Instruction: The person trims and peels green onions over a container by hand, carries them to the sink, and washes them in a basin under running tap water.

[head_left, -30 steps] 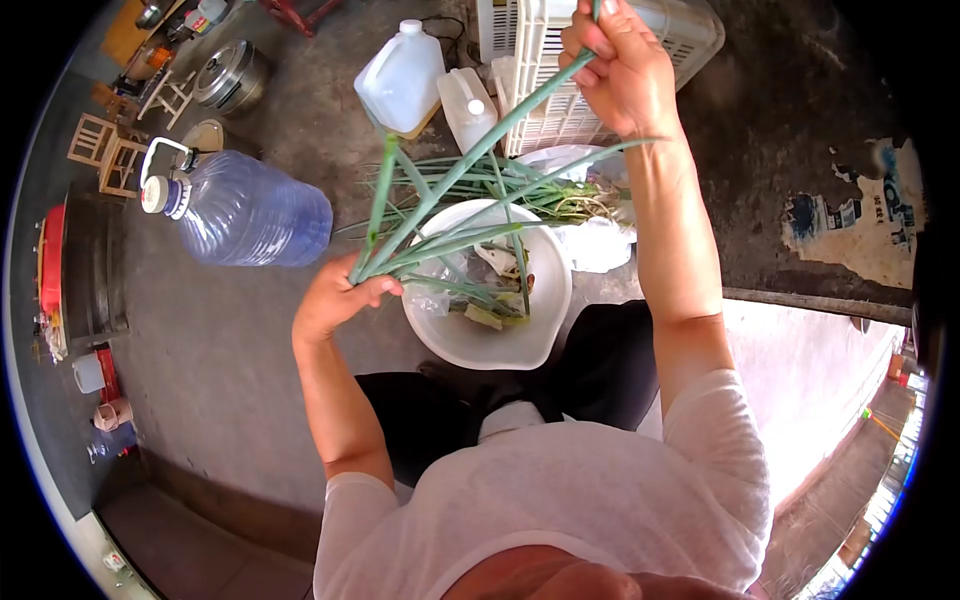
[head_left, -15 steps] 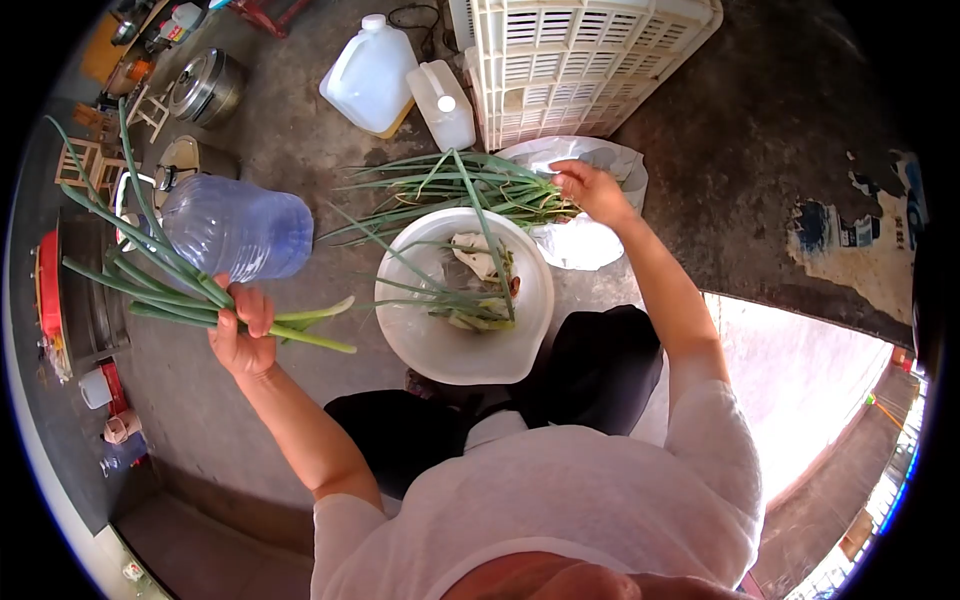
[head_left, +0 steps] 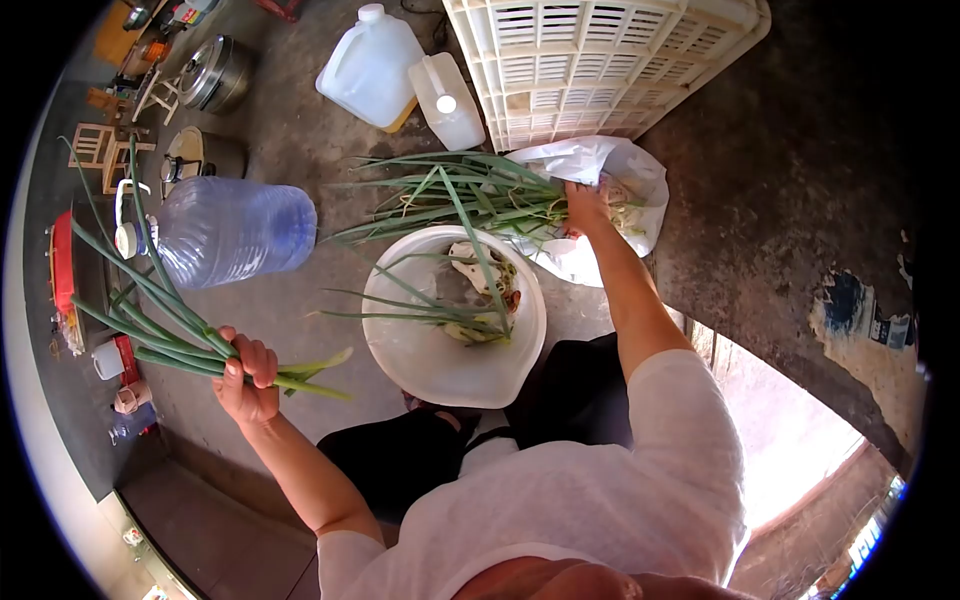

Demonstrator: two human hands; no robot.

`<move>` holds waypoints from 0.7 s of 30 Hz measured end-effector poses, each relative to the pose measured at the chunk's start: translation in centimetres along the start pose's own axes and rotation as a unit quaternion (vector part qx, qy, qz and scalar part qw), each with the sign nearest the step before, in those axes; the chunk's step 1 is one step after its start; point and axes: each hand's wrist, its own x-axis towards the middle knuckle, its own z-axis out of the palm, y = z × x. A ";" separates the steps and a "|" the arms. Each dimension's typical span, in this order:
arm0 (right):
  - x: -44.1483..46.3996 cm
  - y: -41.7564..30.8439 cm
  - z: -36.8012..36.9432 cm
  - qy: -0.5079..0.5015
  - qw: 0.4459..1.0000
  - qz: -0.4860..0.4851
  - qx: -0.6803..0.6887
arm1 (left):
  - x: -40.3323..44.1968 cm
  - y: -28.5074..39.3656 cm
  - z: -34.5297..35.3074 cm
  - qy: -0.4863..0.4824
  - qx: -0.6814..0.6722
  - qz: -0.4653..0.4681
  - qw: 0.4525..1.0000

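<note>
My left hand is closed around a small bunch of green onions, long leaves pointing up and left, pale trimmed ends pointing right. At the back, my right hand grips into a larger pile of green onions, close to the root end. That pile lies partly on a white plastic bag; the fingertips are partly hidden among the stalks. Between my arms stands a white basin with onion leaves, trimmings and a pale crumpled scrap inside; some leaves hang over its rim.
A large clear water bottle lies on its side at left. Behind are two plastic jugs and a cream plastic crate. Pots and small wooden stools stand at far left. A dark worn surface is at right.
My right hand has moved down into the onion pile from just above it, its fingers now closing among the stalks. The left hand still holds its bunch. The view has shifted slightly.
</note>
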 end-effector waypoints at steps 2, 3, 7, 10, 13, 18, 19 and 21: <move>1.1 1.5 -0.3 -0.014 0.997 -0.035 0.068 | 0.0 -0.2 0.4 0.000 0.006 -0.003 1.000; 1.4 2.1 -0.4 -0.027 0.988 -0.069 0.136 | 0.0 -0.2 0.4 -0.001 0.015 -0.001 1.000; -0.3 4.3 -8.8 -0.060 0.846 -0.116 0.516 | 0.3 -0.6 0.8 -0.001 0.022 -0.011 1.000; -0.8 6.7 -12.8 -0.105 0.863 -0.114 0.481 | 0.6 -0.9 0.9 0.005 0.025 -0.016 1.000; -1.7 7.2 -13.9 -0.156 0.865 -0.087 0.469 | 1.1 -1.0 1.5 -0.006 0.017 -0.012 1.000; 1.5 8.7 -8.6 -0.035 0.933 -0.053 0.355 | 1.6 -1.4 2.1 -0.024 0.015 -0.017 0.999; 1.8 8.7 -8.5 -0.029 0.953 -0.013 0.303 | 1.6 -1.4 2.1 -0.028 0.018 -0.018 0.999; 3.3 10.1 -7.4 -0.035 0.966 -0.040 0.251 | 1.5 -1.4 2.2 -0.018 0.016 -0.018 1.000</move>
